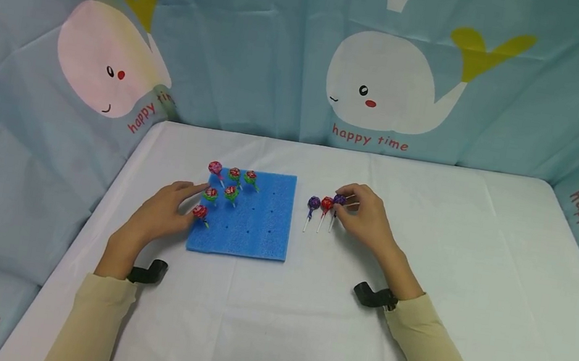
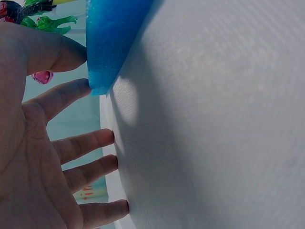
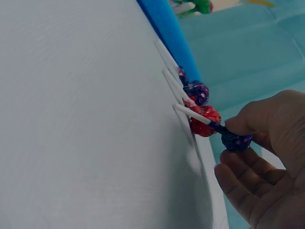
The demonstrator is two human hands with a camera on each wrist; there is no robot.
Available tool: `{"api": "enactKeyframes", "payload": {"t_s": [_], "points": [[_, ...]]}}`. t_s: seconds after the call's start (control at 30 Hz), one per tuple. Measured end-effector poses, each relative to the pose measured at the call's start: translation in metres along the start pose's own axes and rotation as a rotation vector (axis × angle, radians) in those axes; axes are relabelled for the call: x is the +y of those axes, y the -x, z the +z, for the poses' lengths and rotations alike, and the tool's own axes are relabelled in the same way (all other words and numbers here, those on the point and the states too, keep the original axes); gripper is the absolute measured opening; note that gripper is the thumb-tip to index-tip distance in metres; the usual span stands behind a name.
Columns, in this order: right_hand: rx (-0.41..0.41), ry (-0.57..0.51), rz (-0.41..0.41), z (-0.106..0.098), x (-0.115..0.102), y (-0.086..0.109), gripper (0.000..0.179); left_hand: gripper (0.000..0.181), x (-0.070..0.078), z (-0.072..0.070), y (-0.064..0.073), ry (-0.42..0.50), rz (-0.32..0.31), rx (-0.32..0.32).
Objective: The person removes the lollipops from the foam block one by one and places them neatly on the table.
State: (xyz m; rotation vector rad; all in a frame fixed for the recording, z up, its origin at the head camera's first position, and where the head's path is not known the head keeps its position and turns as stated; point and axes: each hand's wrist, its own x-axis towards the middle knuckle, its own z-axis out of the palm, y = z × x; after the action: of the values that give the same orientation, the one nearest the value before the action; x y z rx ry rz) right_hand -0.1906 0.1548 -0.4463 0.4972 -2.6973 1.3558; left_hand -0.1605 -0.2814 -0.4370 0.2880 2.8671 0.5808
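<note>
A blue foam board with small holes lies on the table. Several wrapped lollipops stand in its left and far parts, among them a pink one, a green-and-red one and a red one. My left hand spreads its fingers at the board's left edge; thumb and index finger touch that edge in the left wrist view. Right of the board, a purple lollipop and a red lollipop lie side by side. My right hand pinches another purple lollipop by its head, beside the red one.
A white cloth covers the table. Behind it and on the left hangs a blue curtain printed with whales. Each wrist wears a black camera mount, one on the left and another on the right.
</note>
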Motion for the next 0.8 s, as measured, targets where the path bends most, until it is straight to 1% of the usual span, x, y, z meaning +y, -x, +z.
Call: {"api": "enactKeyframes", "payload": {"t_s": [0.27, 0.6, 0.8], "points": [[-0.007, 0.027, 0.024, 0.0013, 0.0029, -0.0003, 0.029, 0.070, 0.0014, 0.0001, -0.0006, -0.001, -0.002, 0.005], [-0.001, 0.089, 0.021, 0.0049, 0.0075, -0.0013, 0.030, 0.072, 0.0018, -0.0002, 0.0003, -0.011, -0.012, 0.001], [0.003, 0.092, 0.023, 0.0062, 0.0089, -0.0009, 0.030, 0.072, 0.0031, -0.0002, 0.0005, -0.013, -0.015, -0.001]]}}
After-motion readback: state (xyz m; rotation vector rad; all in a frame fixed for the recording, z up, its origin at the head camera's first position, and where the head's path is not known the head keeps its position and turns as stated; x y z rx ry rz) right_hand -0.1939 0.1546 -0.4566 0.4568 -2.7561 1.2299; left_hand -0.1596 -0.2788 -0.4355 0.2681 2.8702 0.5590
